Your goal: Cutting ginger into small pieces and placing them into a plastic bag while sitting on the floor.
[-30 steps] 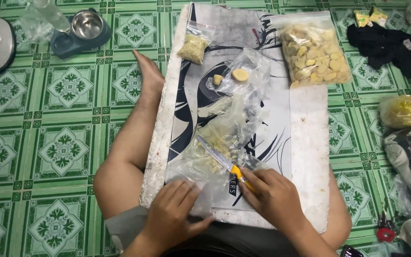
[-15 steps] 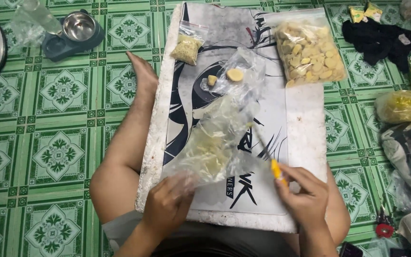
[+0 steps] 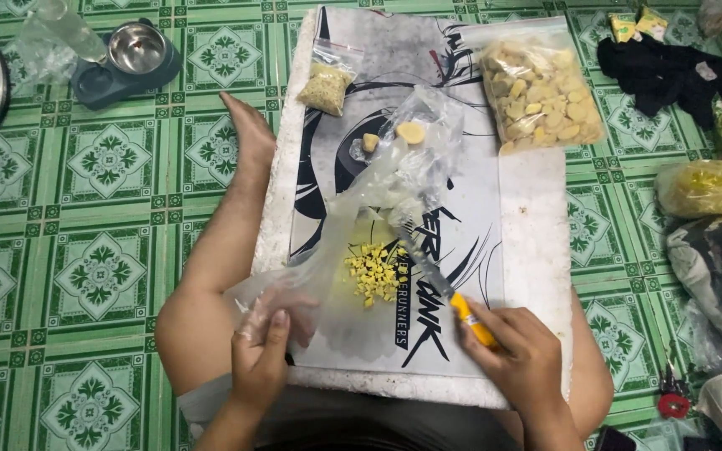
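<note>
The clear bag (image 3: 353, 225) has just been drawn leftward off the board (image 3: 536, 250), baring a small heap of yellow dice (image 3: 375, 271) that half a second ago lay under plastic. The left hand (image 3: 262, 359) pinches the bag's near corner. The right hand (image 3: 521, 359), clenched on the knife (image 3: 444, 292), has brought the blade tip back beside the heap, so the cut pieces now lie open at mid-board.
</note>
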